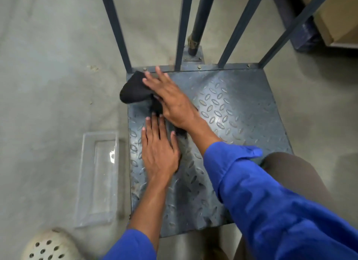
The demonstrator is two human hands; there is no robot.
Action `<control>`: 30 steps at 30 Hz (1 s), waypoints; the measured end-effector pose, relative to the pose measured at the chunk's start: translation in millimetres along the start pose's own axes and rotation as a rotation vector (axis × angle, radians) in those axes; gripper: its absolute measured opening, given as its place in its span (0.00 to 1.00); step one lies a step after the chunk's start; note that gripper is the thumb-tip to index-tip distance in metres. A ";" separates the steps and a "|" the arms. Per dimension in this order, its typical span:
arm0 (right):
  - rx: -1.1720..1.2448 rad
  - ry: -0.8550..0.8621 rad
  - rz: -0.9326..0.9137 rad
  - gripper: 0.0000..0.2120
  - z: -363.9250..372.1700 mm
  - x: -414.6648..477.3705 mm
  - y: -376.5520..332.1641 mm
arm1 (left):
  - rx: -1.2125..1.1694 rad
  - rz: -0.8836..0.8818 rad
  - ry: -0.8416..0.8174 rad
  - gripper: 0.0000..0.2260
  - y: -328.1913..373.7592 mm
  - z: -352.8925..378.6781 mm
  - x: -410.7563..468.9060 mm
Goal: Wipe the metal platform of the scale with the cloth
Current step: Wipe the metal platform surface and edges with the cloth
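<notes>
The scale's metal platform (232,108) is a blue-grey tread plate lying on the floor. A black cloth (135,91) lies at its far left corner, partly hanging over the left edge. My right hand (170,99) presses flat on the cloth, fingers spread toward the corner, its arm crossing the plate from the right. My left hand (158,151) rests flat on the plate just nearer to me, fingers apart, fingertips touching the cloth's near end. Part of the cloth is hidden under my right hand.
Dark metal rails (182,27) and a round post (199,19) rise from the platform's far edge. A clear plastic tray (96,180) lies on the concrete floor left of the plate. A perforated white shoe (48,246) shows bottom left; cardboard box (339,17) top right.
</notes>
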State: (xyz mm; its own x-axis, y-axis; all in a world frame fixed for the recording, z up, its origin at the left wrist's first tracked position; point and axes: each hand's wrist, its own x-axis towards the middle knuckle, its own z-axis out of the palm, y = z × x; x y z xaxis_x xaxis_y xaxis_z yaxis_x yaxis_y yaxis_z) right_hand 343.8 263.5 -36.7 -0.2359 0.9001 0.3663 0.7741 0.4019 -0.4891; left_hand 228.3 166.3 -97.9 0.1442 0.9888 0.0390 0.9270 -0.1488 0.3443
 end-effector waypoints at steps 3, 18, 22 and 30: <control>0.113 -0.343 0.002 0.22 29.1 21.4 1.6 | 0.024 -0.102 0.039 0.32 -9.5 -0.3 -15.1; 0.019 0.242 0.362 0.23 0.4 -16.7 40.2 | 0.087 -0.090 0.026 0.29 2.9 5.9 -16.6; -0.059 -0.199 0.179 0.24 18.6 -32.1 38.7 | 0.085 -0.082 0.021 0.29 4.0 3.9 -18.0; -0.248 0.378 0.926 0.23 -54.1 -85.3 86.6 | 0.065 -0.001 -0.051 0.30 15.5 8.9 -5.0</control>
State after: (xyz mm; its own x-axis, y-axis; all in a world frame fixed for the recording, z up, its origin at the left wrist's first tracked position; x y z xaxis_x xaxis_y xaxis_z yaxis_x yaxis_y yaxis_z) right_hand 462.7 212.4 -67.5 0.6818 0.7104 0.1746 0.6678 -0.5070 -0.5449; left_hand 245.0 158.9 -101.1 0.1588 0.9873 -0.0093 0.9475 -0.1497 0.2825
